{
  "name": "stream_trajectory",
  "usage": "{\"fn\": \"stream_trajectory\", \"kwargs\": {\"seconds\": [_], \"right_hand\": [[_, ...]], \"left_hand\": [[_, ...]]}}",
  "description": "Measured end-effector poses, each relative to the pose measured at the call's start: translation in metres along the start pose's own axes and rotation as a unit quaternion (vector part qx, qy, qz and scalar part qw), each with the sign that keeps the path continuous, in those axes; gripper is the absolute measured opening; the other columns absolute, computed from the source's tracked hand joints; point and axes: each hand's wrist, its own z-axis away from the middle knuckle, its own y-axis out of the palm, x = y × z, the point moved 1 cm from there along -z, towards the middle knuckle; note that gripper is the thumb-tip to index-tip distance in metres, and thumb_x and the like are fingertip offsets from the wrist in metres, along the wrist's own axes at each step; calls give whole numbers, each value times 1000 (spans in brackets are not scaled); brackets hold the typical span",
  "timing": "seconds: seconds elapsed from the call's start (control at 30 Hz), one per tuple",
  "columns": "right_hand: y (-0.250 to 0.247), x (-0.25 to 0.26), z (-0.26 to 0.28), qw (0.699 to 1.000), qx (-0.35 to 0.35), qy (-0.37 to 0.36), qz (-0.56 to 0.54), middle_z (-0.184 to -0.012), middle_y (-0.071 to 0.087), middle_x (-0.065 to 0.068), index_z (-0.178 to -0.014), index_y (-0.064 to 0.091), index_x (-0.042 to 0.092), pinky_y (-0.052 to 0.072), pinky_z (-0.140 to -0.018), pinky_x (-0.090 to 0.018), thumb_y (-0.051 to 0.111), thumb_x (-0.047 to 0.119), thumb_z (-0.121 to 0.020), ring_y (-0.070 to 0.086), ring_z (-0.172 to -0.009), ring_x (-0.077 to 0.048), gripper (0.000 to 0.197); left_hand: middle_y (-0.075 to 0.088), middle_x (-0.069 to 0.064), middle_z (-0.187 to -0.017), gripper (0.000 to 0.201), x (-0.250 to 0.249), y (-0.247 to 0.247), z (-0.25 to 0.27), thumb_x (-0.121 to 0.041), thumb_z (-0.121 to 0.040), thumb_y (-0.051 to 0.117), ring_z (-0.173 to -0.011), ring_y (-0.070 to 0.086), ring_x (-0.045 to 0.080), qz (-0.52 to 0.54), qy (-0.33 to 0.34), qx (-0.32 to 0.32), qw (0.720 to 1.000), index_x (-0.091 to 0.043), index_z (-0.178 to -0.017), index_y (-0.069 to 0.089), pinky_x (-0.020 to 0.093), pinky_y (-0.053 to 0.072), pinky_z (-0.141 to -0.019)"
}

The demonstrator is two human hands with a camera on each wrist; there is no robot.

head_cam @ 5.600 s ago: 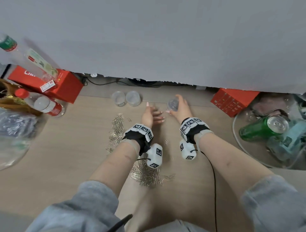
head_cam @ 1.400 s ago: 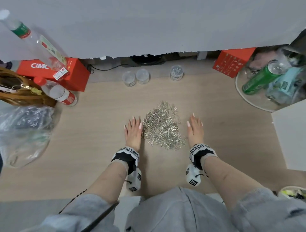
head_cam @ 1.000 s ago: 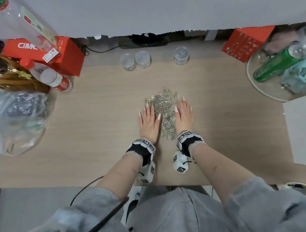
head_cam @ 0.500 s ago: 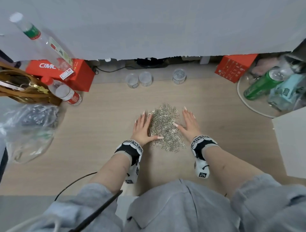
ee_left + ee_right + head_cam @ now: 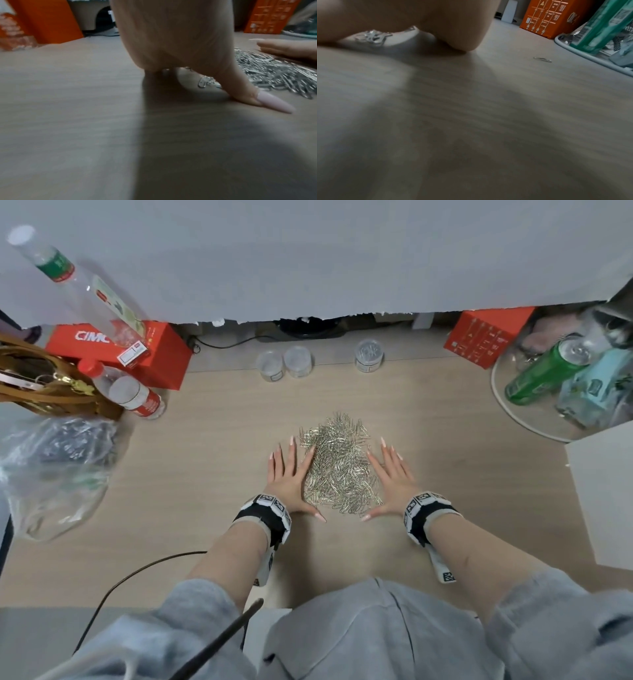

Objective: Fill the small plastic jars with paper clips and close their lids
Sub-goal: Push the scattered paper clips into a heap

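Observation:
A heap of silver paper clips (image 5: pixel 339 467) lies mid-table. My left hand (image 5: pixel 289 474) lies flat on the wood against the heap's left edge, fingers straight, thumb (image 5: pixel 267 100) stretched under the heap's near side. My right hand (image 5: pixel 390 474) lies flat against the right edge, thumb pointing inward. Neither holds anything. At the back stand two clear empty jars (image 5: pixel 270 366) (image 5: pixel 298 361) side by side, and to their right a jar with clips inside (image 5: pixel 369 355).
Red boxes (image 5: pixel 137 354) (image 5: pixel 486 337) sit at the back left and back right. Water bottles (image 5: pixel 133 395) and a plastic bag (image 5: pixel 54 470) crowd the left. A round tray (image 5: pixel 507 409) with a green can (image 5: pixel 544 371) is at the right. One stray clip (image 5: pixel 542 59) lies right of my right hand.
The filled jar was set down at the back. Both hands then came to the heap and have been sweeping the clips together from both sides; the thumbs now spread along its near edge.

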Motion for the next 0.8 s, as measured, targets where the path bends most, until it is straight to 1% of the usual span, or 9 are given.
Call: {"fn": "stream_trajectory", "kwargs": {"seconds": [0.1, 0.17, 0.23, 0.3, 0.4, 0.47, 0.57, 0.7, 0.8], "right_hand": [[0, 3, -6, 1000, -10, -10, 13, -137, -50, -8, -136, -35, 27, -17, -111, -42, 52, 85, -52, -39, -131, -27, 134], [-4, 4, -9, 999, -11, -20, 24, -136, -50, -6, -135, -36, 29, -18, -111, -40, 47, 87, -53, -40, -130, -24, 130], [-8, 5, -13, 999, -14, -23, 32, -136, -50, -6, -129, -42, 32, -17, -111, -39, 43, 87, -56, -39, -131, -23, 125], [-13, 7, -21, 999, -29, -18, 20, -138, -47, -7, -126, -43, 34, -17, -111, -38, 42, 87, -58, -36, -133, -24, 121], [-19, 13, -31, 999, -45, -18, 8, -139, -45, -7, -131, -38, 33, -16, -111, -37, 44, 85, -61, -34, -134, -23, 120], [-21, 14, -36, 998, -61, -14, -13, -140, -43, -6, -134, -35, 33, -14, -112, -36, 47, 82, -62, -32, -136, -22, 119], [-22, 14, -39, 995, -93, -12, -47, -145, -39, -4, -138, -29, 34, -12, -114, -36, 51, 80, -62, -31, -137, -21, 120], [-27, 6, -37, 991, -103, -11, -86, -149, -33, 2, -140, -23, 33, -8, -114, -35, 58, 69, -69, -27, -139, -16, 114], [-34, -3, -40, 985, -128, 2, -118, -152, -25, 9, -143, -18, 32, -4, -113, -35, 49, 66, -78, -22, -141, -12, 100]], "left_hand": [[-42, 12, -145, 148, 0, 0, -3, -89, -31, 59, -131, -36, 43, -15, 4, -5, 1000, -40, -138, -31, 54, -18, -109], [-42, 13, -144, 146, 2, -1, -7, -95, -28, 48, -131, -37, 44, -29, 13, -5, 999, -40, -138, -30, 55, -17, -110], [-45, 14, -142, 142, 4, -1, -10, -97, -27, 39, -129, -39, 44, -36, 19, -6, 999, -41, -136, -33, 55, -18, -111], [-46, 14, -141, 139, 6, 0, -11, -99, -27, 34, -129, -39, 43, -33, 25, -2, 999, -43, -133, -37, 54, -19, -111], [-39, 18, -145, 138, 5, -1, -11, -102, -25, 26, -133, -35, 41, -38, 40, -5, 998, -43, -134, -36, 54, -15, -113], [-36, 20, -146, 137, -3, -7, -12, -100, -31, 35, -135, -33, 39, -44, 55, -11, 997, -43, -133, -36, 51, -16, -114], [-38, 19, -145, 133, -21, -12, -15, -90, -44, 52, -135, -33, 38, -32, 43, -9, 999, -44, -132, -36, 48, -18, -113], [-33, 20, -148, 125, -42, -14, -20, -82, -55, 58, -136, -29, 41, 28, -5, -24, 999, -43, -132, -32, 52, -13, -114], [-34, 19, -148, 123, -50, -23, -21, -79, -59, 59, -136, -30, 41, 30, -17, -29, 999, -40, -132, -32, 53, -14, -113]]}}
